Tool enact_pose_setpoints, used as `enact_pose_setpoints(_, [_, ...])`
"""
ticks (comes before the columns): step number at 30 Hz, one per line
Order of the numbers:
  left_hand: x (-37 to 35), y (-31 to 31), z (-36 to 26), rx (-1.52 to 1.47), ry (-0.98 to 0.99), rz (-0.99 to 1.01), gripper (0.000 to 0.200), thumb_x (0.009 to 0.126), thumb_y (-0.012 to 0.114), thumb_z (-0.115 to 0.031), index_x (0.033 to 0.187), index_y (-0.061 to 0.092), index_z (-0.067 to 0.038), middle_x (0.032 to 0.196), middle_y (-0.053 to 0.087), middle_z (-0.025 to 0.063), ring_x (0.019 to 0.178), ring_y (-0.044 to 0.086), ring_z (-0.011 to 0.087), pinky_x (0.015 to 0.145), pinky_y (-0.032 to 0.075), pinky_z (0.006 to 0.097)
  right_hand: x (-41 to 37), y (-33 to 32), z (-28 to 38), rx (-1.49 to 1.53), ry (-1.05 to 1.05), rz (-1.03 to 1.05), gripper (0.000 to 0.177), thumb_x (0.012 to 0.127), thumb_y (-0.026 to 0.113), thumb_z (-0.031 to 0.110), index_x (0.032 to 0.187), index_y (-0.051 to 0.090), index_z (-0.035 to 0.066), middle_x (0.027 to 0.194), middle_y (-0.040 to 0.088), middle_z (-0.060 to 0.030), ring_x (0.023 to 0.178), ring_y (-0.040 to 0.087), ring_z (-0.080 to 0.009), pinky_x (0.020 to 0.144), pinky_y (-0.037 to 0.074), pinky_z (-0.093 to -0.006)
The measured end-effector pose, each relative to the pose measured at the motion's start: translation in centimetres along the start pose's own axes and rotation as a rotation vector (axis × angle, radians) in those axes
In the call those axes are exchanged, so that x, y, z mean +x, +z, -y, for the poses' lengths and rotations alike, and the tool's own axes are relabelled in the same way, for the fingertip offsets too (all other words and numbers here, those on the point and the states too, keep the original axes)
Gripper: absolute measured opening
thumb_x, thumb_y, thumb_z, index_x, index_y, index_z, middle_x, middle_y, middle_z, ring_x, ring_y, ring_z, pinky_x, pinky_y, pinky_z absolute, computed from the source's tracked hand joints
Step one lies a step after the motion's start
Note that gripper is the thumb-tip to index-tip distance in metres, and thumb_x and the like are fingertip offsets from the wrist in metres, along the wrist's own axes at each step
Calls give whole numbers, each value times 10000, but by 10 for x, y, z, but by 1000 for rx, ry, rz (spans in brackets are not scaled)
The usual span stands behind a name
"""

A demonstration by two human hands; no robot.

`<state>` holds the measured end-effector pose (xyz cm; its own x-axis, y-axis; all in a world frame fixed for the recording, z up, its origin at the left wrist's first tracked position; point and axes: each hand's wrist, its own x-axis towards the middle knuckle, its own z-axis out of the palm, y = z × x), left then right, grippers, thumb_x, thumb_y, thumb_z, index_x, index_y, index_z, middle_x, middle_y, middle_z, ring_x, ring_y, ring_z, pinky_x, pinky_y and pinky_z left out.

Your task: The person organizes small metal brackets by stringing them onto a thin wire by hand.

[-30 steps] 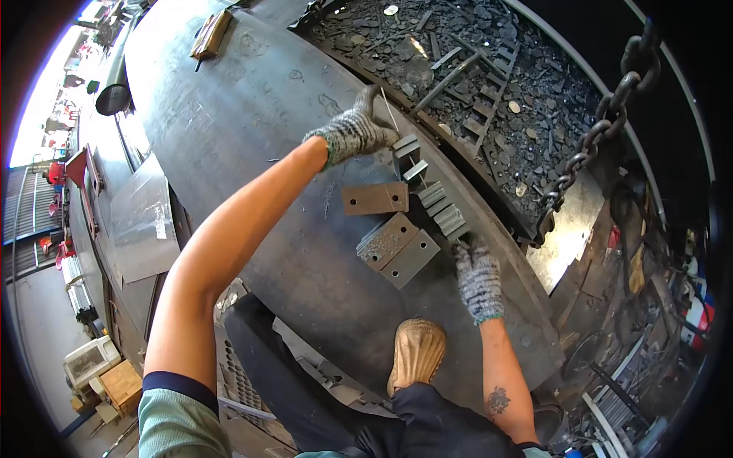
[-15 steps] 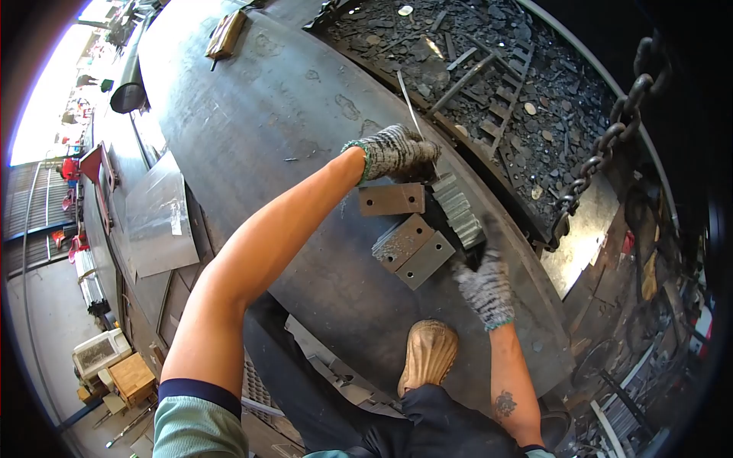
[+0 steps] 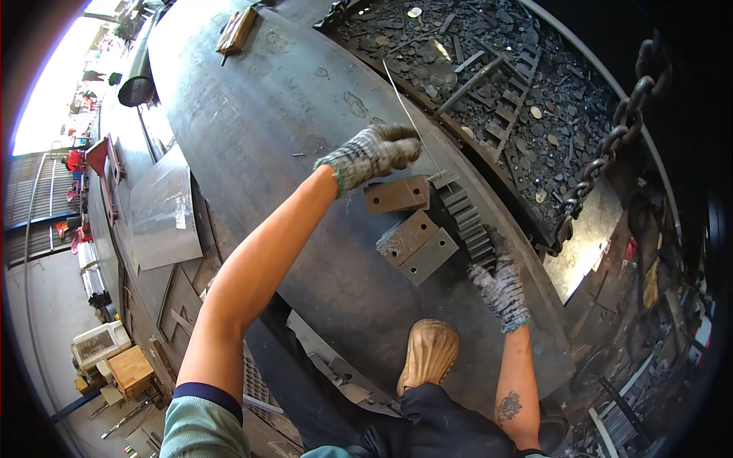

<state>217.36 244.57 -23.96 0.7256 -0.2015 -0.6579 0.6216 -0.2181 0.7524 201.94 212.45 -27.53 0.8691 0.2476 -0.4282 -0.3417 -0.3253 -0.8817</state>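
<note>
My left hand (image 3: 374, 155), in a grey and white knitted glove, hovers over the steel plate (image 3: 321, 221) with fingers stretched forward and apart. Its fingertips are close to a thin light strip or wire (image 3: 406, 108), whose lower end reaches the row of metal pieces; contact cannot be made out. My right hand (image 3: 502, 290), gloved the same way, grips the near end of that row of narrow grey metal pieces (image 3: 467, 221), thumb and fingers on either side. Beside the row lie drilled flat plates: a brownish one (image 3: 397, 195), a stack (image 3: 408, 238) and a grey one (image 3: 429, 258).
Dark scrap (image 3: 473, 76) fills a bin beyond the plate's edge. A heavy chain (image 3: 603, 153) hangs at the right. My shoe (image 3: 429, 351) rests on the plate. A taped bundle (image 3: 237, 32) lies at the far end, and a loose metal sheet (image 3: 164, 210) at the left.
My left hand has drawn back leftward from the row's far end, its fingers opening. My right hand has closed on the near end, and the row's ridged faces now show more clearly.
</note>
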Motion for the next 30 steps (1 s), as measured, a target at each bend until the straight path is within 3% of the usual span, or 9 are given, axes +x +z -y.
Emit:
enact_pose_setpoints(6, [-83, -19, 5, 584, 374, 67, 775, 796, 821, -266, 1461, 497, -36, 1339, 642, 157, 1246, 619, 301, 1101, 484, 387, -2, -1, 5, -228, -9, -53, 667, 862, 759, 143, 1458, 480, 32, 1396, 591, -158, 1263, 597, -258, 1043, 486, -377])
enact_pose_setpoints(8, [-99, -10, 9, 1187, 533, -111, 860, 728, 852, -229, 1482, 476, -54, 1415, 585, 191, 1271, 601, 347, 1114, 474, 402, 7, -2, 6, -282, -170, -76, 649, 879, 748, 142, 1459, 480, 28, 1368, 613, -156, 1255, 601, -255, 1040, 488, -379])
enact_pose_setpoints(12, [-83, 15, 24, 1061, 393, -186, 739, 731, 840, -204, 1392, 540, -71, 1299, 642, 193, 1216, 621, 358, 1060, 500, 423, 33, -8, 33, -318, -211, -105, 576, 913, 700, 78, 1450, 497, 32, 1397, 595, -154, 1263, 593, -245, 1060, 486, -383])
enact_pose_setpoints(16, [-73, 15, 39, 920, 430, -182, 566, 748, 815, -170, 1273, 630, -69, 1079, 719, 166, 1023, 708, 336, 898, 575, 401, 67, -3, 48, 248, -214, -130, 527, 929, 657, 12, 1438, 522, 43, 1390, 606, -152, 1297, 575, -242, 1098, 476, -386])
enact_pose_setpoints(18, [-75, 15, 37, 920, 447, -199, 524, 760, 797, -167, 1251, 645, -66, 1009, 730, 162, 975, 722, 325, 860, 587, 387, 75, -2, 80, -309, -384, -129, 529, 917, 673, 16, 1425, 526, 38, 1377, 617, -154, 1303, 577, -255, 1079, 491, -378])
enact_pose_setpoints(22, [-59, -1, 45, 828, 501, 65, 437, 780, 754, -163, 1197, 688, -50, 1032, 737, 173, 939, 721, 326, 799, 587, 395, 83, 30, 126, -678, -658, -24, 588, 847, 775, 199, 1377, 569, 48, 1313, 644, -188, 1201, 628, -348, 1060, 492, -432])
enact_pose_setpoints(24, [-77, 5, 30, 914, 558, -96, 401, 805, 725, -168, 1185, 687, -44, 1009, 728, 191, 917, 697, 385, 780, 584, 416, 96, 57, 146, -799, -753, 109, 750, 789, 818, 345, 1413, 530, 46, 1288, 651, -196, 1169, 633, -363, 1035, 498, -457])
enact_pose_setpoints(27, [-89, 17, 64, 632, 543, -367, 689, 798, 793, -238, 1377, 482, -33, 1140, 683, 230, 1073, 659, 429, 892, 555, 457, 110, 93, 167, -1136, -570, 306, 909, 659, 869, 443, 1407, 520, 61, 1260, 661, -193, 1150, 650, -356, 1007, 516, -412])
enact_pose_setpoints(30, [-85, 22, 96, 362, 407, -313, 888, 768, 852, -307, 1464, 374, -33, 1387, 578, 222, 1283, 574, 392, 1033, 493, 436, 110, 109, 199, -1406, -303, 500, 937, 617, 869, 509, 1370, 538, 59, 1200, 679, -196, 1110, 665, -377, 1001, 519, -404])
